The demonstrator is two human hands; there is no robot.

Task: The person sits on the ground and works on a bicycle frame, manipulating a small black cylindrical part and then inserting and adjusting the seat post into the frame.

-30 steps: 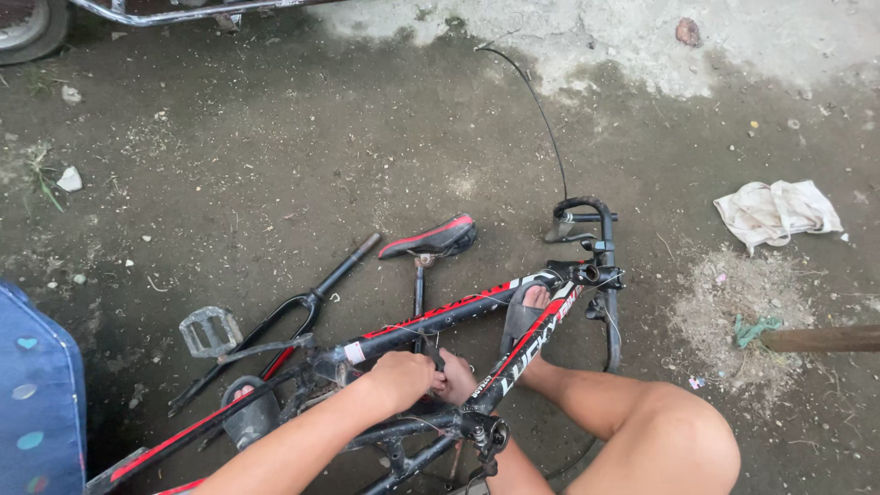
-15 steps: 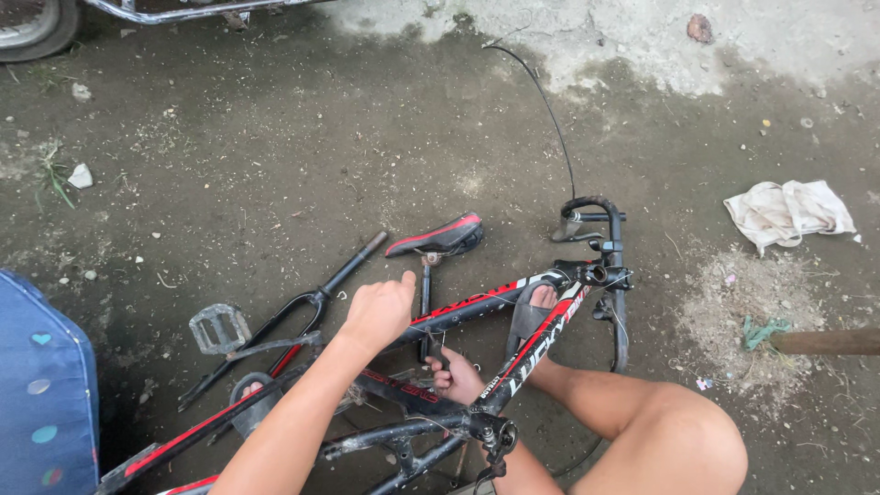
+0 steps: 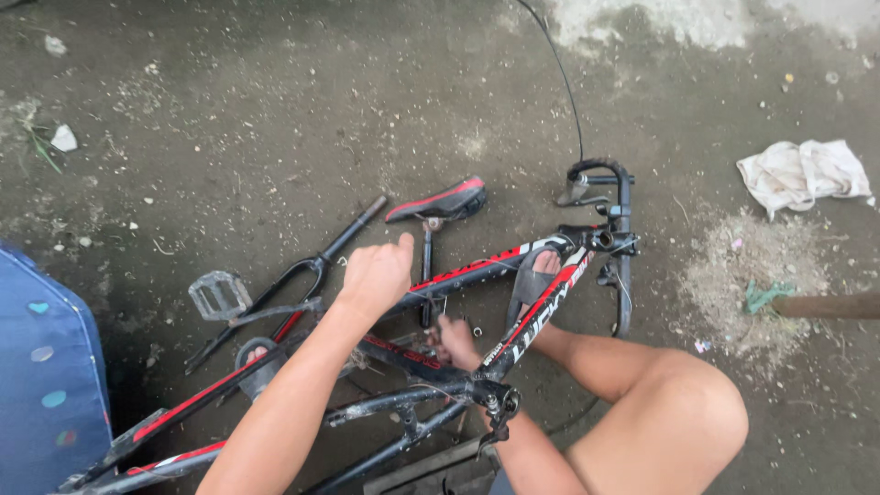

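On one bike frame (image 3: 477, 270), two hands.

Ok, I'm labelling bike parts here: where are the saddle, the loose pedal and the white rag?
saddle (image 3: 438, 201), head view, middle of its black and red top.
loose pedal (image 3: 218, 294), head view, centre of its grey cage.
white rag (image 3: 803, 170), head view, middle of the crumpled cloth.

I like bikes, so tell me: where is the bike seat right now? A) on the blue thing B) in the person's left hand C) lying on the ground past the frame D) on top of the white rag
C: the black and red saddle lies on the dirty ground beyond the bike frame, apart from the left hand, and far from the white rag.
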